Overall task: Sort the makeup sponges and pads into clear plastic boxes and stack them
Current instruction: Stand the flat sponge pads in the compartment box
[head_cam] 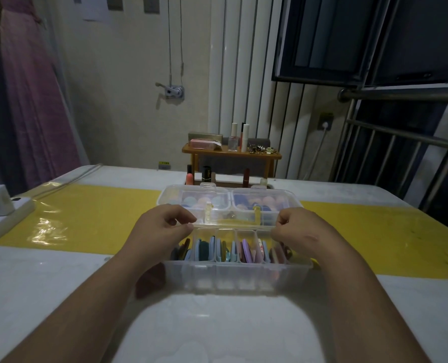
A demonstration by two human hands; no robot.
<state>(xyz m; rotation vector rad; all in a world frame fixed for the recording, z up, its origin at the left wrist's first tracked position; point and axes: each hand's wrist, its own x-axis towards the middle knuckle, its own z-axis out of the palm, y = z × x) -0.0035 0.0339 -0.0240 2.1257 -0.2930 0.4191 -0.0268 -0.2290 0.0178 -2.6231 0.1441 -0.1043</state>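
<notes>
A clear plastic box (pixel 238 276) with several dividers stands near me on the table, filled with upright coloured pads (pixel 228 248). Its clear lid (pixel 233 227) is raised at the far edge. My left hand (pixel 162 226) pinches the lid's left end and my right hand (pixel 296 227) pinches its right end. Behind it sit two shut clear boxes side by side, the left one (pixel 194 200) and the right one (pixel 266 201), each holding round sponges in pink, blue and dark tones.
A yellow band (pixel 86 216) runs across the white table. A white power strip (pixel 3 213) lies at the left edge. Lipsticks and bottles stand on a small wooden shelf (pixel 230 153) at the back. A metal railing (pixel 400 142) is at the right.
</notes>
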